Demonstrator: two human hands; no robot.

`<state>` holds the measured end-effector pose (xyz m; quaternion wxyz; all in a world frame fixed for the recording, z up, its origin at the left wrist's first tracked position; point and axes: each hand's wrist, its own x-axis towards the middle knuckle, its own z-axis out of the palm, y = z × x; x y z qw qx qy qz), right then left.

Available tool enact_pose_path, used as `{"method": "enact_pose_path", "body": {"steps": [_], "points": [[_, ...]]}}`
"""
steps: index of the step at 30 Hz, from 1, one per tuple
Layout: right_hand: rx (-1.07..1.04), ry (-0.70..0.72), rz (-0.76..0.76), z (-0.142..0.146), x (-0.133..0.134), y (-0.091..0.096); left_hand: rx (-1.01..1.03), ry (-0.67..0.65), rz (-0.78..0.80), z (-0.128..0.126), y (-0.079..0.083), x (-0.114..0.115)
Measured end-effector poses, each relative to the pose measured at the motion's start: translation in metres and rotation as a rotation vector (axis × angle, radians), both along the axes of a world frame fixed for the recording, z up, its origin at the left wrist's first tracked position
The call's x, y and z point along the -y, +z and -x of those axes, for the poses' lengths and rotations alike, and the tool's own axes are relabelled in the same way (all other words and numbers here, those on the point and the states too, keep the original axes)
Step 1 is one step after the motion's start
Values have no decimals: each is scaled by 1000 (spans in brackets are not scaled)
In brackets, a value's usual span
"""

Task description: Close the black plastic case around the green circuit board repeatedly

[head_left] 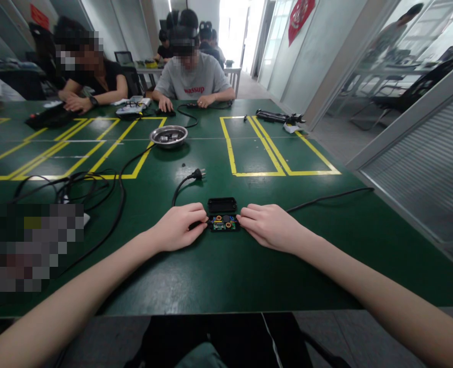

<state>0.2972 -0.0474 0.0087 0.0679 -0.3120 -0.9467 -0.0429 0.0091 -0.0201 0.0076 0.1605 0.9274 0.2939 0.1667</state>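
Both hands, left hand (182,225) and right hand (268,226), have thumb and fingertips drawn together on opposite ends of a small black case (225,230), seemingly to steady it from two sides. Whether they pinch its wall or the cords there is hidden by the fingers. It lies on the table between the hands, its board (221,223) facing up, so the coils and wiring can be seen. Just beyond sits the lid (222,205), near but out from under the fingers.

A cord (178,190) bends up from behind the left hand to a plug (198,174), its pins pointing right (perhaps simply where the stiff lead settled). Another cable (329,198) runs from behind the right hand to the table (153,291) edge. Farther off, a bowl (168,145) keeps loose metal parts (169,138) together, and yellow tape (249,174) outlines areas nearer two seated co-workers.
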Motion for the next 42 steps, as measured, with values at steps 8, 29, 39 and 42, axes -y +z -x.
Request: {"method": "enact_pose_path", "body": {"steps": [8, 29, 39, 42], "points": [[-117, 27, -2, -3, -7, -8, -5, -20, -111, 1, 0, -4], [-770, -167, 406, 6, -21, -24, 139, 72, -59, -3, -18, -5], [-926, -258, 554, 12, -21, -30, 285, 65, 122, -5, -18, -4], [-927, -276, 575, 13, -22, -31, 279, 55, 132, -4, -20, -4]]}}
